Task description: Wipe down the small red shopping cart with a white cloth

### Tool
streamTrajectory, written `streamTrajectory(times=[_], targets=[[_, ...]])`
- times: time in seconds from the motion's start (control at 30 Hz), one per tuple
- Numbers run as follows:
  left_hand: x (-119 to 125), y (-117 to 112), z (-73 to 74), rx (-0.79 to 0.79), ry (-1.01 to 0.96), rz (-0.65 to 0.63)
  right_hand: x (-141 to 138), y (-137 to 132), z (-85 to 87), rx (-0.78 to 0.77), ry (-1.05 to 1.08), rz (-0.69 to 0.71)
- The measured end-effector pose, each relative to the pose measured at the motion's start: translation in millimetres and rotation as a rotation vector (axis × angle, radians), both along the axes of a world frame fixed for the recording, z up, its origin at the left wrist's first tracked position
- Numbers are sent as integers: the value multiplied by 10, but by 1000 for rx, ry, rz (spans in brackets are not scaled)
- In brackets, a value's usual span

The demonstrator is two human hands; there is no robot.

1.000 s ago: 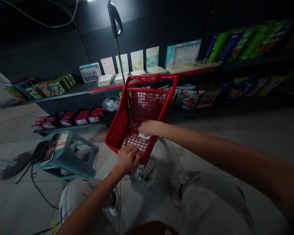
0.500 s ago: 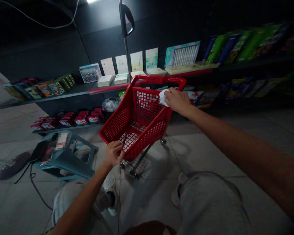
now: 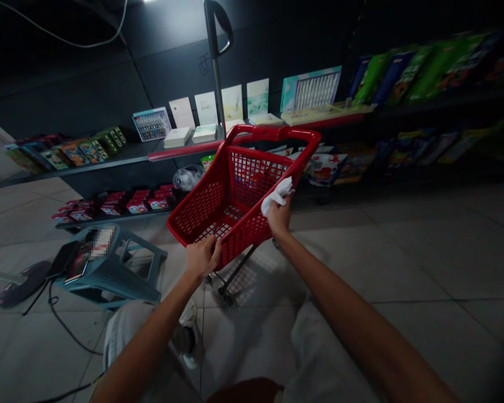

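Observation:
A small red plastic shopping cart (image 3: 218,207) on wheels stands tilted on the tiled floor in front of me. My left hand (image 3: 202,258) is closed on the near rim of its basket. My right hand (image 3: 279,215) grips a crumpled white cloth (image 3: 276,194) and presses it against the outside of the basket's right wall. The basket looks bare inside. A tall grey pole handle (image 3: 217,67) rises behind the cart.
A teal plastic stool (image 3: 121,271) with a phone and papers on it stands at the left, cables trailing on the floor. Dark shelves (image 3: 109,159) of boxed toys, books and art sets line the back wall. My knees in grey trousers fill the bottom.
My right hand moved the cloth from the basket's floor up to the far top rim, then down onto the right outer wall. The cart shifted and tilted slightly; my left hand kept its grip.

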State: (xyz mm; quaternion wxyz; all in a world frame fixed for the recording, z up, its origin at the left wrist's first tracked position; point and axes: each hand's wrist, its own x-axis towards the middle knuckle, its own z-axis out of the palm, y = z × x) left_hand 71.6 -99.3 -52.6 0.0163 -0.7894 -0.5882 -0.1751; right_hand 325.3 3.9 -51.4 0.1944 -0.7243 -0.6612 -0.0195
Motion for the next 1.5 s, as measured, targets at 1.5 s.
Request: streamTrajectory(times=[1.5], targets=[[-141, 149, -24, 136, -173, 2, -143, -437, -163, 119, 387, 532]])
